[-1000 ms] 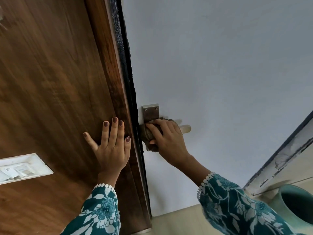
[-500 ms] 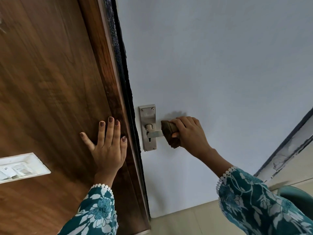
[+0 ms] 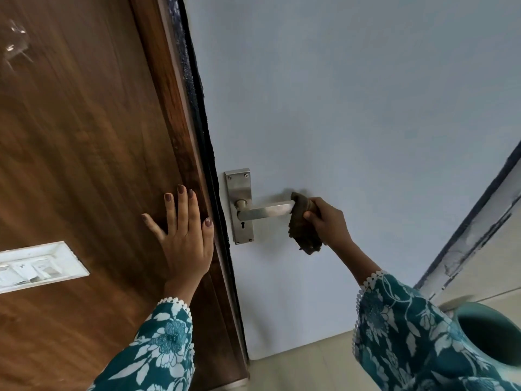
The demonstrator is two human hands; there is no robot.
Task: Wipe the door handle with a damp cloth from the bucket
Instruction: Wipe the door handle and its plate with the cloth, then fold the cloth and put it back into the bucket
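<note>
A steel lever door handle juts right from its backplate on the pale blue door. My right hand grips a dark brown cloth bunched over the lever's free tip, with part of the cloth hanging below. My left hand lies flat, fingers spread, on the brown wooden panel just left of the door's edge. The teal bucket shows at the lower right, partly behind my sleeve.
A white switch plate is set in the wooden panel at the left. A dark strip runs down the door's edge. A worn frame slants at the right, above beige floor.
My right hand slid the cloth rightward along the lever, from the backplate end out to the tip, baring most of the handle. My left hand stayed flat on the wood.
</note>
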